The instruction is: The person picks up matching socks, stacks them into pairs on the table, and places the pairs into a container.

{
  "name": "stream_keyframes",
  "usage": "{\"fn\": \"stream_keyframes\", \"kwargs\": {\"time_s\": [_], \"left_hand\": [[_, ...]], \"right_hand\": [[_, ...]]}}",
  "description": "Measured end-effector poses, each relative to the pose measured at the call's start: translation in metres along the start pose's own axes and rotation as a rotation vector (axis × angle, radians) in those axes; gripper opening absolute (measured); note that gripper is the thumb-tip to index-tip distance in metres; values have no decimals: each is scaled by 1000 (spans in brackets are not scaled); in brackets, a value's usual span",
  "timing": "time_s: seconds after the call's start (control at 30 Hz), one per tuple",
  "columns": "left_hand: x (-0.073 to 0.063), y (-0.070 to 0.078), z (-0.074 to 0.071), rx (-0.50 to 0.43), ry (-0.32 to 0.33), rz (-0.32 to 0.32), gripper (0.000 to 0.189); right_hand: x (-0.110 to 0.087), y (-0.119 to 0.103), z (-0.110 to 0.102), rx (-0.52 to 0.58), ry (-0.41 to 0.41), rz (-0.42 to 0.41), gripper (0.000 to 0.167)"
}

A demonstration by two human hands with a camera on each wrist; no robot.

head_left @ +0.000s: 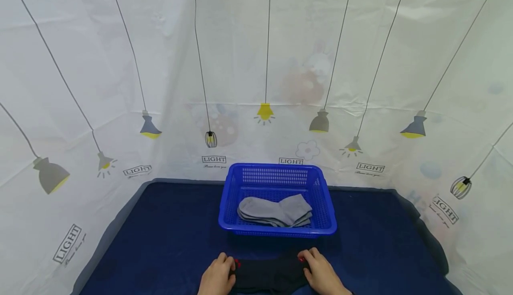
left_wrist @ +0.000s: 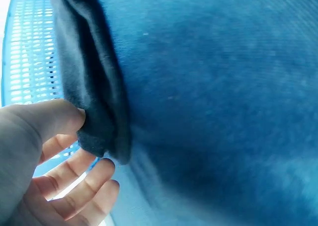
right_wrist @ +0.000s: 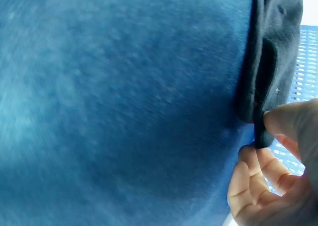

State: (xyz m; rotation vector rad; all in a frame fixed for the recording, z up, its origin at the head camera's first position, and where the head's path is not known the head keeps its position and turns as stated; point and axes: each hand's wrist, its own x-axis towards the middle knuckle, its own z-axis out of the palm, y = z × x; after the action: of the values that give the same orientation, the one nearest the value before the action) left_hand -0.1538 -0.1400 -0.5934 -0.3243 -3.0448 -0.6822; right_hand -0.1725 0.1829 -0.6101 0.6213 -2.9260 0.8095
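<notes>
Both hands hold a dark sock pair (head_left: 268, 273) stretched sideways near the front of the table, with small red marks at its two upper corners. My left hand (head_left: 218, 275) pinches the left end; in the left wrist view its thumb presses on the dark fabric (left_wrist: 92, 87). The right hand (head_left: 322, 273) pinches the other end, and the right wrist view shows thumb and fingers on the edge of the cloth (right_wrist: 276, 62). Just beyond the hands stands a blue basket (head_left: 278, 231), where a stack of grey socks (head_left: 266, 209) lies flat.
A dark blue cloth (head_left: 172, 232) covers the table. White printed curtains (head_left: 240, 41) with lamp drawings surround it at the back and both sides, and the basket stands close to the back one.
</notes>
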Motion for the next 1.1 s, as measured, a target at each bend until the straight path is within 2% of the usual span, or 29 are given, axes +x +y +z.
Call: {"fn": "stream_keyframes", "kwargs": {"time_s": [0.17, 0.37, 0.5, 0.73, 0.83, 1.1], "left_hand": [[-1, 2, -9, -10, 21, -33, 17], [-3, -1, -10, 15, 79, -7, 21], [-1, -5, -5, 0, 58, -5, 20], [3, -9, 2, -37, 24, -9, 19], [6, -9, 3, -68, 6, -14, 18], [10, -7, 3, -142, 6, -8, 21]], "right_hand": [[-3, -6, -5, -78, 50, 19, 31], [-6, -7, -7, -145, 46, -122, 29], [-5, -6, -5, -159, -4, -185, 29], [-5, -4, 1, -173, -84, -173, 27], [-3, -5, 3, -164, -86, -159, 25], [-1, -8, 4, -129, -48, -135, 23]]}}
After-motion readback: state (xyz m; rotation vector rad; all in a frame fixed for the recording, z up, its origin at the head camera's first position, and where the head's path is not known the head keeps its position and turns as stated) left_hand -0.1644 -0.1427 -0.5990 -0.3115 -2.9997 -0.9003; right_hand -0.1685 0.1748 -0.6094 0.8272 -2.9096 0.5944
